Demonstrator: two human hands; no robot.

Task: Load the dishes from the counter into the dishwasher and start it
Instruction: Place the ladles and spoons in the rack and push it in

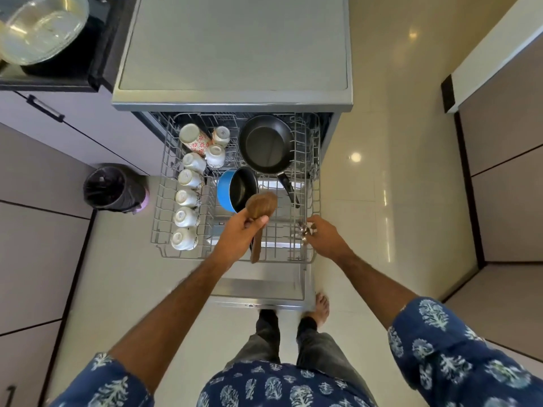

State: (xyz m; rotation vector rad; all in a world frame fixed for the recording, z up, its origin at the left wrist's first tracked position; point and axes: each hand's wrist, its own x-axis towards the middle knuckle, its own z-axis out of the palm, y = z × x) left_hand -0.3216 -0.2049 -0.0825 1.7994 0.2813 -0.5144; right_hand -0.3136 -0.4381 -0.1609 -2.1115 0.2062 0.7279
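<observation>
While the upper rack point(164, 183) stood pulled out over the open dishwasher door point(258, 286), the head view showed loading well under way. Left side of rack: a column of upturned cups point(188, 198), patterned ones at the back. Right side: black frying pan point(266, 143) and a blue saucepan point(236, 189) on its side, touching the pan's rim. Left hand point(238, 233) gripped wooden spoons point(260, 212), fingers curled round the handles, bowls hovering just above the saucepan. Right hand point(326, 237) pinched a small bunch of metal cutlery point(305, 232) at the rack's right edge, fingers closed on it; blur hid how many pieces. Still on the counter, far left: a glass bowl point(41, 27). Judged roughly past halfway: cups and pans in, utensils in hand not yet placed, bowl left to fetch, rack to push in, door to close, machine to start. Lower rack not visible, so its state unknown
</observation>
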